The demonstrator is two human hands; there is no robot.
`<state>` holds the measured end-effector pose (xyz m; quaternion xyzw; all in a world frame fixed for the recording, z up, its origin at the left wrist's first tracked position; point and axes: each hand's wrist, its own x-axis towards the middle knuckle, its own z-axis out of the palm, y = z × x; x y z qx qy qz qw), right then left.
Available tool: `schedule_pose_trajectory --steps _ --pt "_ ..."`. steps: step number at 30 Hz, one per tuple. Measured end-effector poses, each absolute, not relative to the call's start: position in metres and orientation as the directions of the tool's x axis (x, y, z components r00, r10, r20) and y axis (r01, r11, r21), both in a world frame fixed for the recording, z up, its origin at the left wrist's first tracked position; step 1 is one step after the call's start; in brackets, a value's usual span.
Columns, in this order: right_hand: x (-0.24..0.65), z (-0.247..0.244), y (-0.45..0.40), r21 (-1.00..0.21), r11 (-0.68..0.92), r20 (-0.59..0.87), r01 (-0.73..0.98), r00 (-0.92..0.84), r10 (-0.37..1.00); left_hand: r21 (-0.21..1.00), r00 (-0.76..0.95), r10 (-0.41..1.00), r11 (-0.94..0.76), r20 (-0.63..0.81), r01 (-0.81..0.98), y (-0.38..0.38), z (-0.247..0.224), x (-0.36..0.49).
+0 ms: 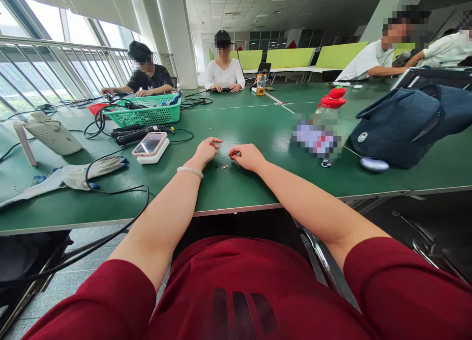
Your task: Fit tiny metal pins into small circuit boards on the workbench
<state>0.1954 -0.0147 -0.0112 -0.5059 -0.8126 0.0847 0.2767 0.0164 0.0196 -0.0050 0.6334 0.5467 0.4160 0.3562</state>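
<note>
Both of my hands are over the green table [206, 195], a short gap apart. My left hand [206, 151] has a pale band on its wrist; its index finger points right, and the fingertips are bent close together. Whether it holds anything is too small to tell. My right hand [248, 156] is closed in a pinch, with a tiny shiny thing at the fingertips that I cannot make out. Small metallic bits [225, 167] lie on the table between and just below the hands.
Left: a phone [150, 143] on a white case, work gloves [83, 174], black cables, a green basket [147, 115]. Right: a red-capped bottle [332, 101], a blurred packet [317, 137], a dark blue bag [409, 126]. Several people sit around the table.
</note>
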Motion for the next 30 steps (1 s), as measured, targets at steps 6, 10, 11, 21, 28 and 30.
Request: schedule_pose_trajectory --steps 6,10,11,21,28,30 --pt "0.1955 -0.0095 -0.0175 -0.403 0.485 0.368 0.776 -0.347 0.863 0.906 0.157 0.979 -0.182 0.131 0.382 0.0174 -0.0057 0.0192" --pt "0.1955 -0.0083 -0.0173 -0.403 0.488 0.372 0.774 -0.348 0.860 0.907 0.206 0.971 -0.189 0.118 0.375 0.0153 -0.0053 0.0231" --pt "0.1954 -0.0082 -0.0171 -0.404 0.486 0.372 0.775 -0.346 0.861 0.905 0.216 0.970 -0.193 0.116 0.379 0.0148 -0.0049 0.0238" --pt "0.1949 -0.0092 -0.0178 -0.429 0.485 0.383 0.762 -0.333 0.862 0.837 0.286 0.946 -0.277 0.152 0.472 0.0196 -0.0067 0.0188" --pt "0.1961 -0.0121 -0.0145 -0.524 0.473 0.386 0.708 -0.298 0.873 0.806 0.284 0.934 -0.337 0.219 0.487 0.0201 -0.0076 0.0189" --pt "0.1964 -0.0131 -0.0126 -0.570 0.460 0.393 0.681 -0.265 0.880 0.794 0.307 0.924 -0.359 0.229 0.491 0.0189 -0.0069 0.0193"
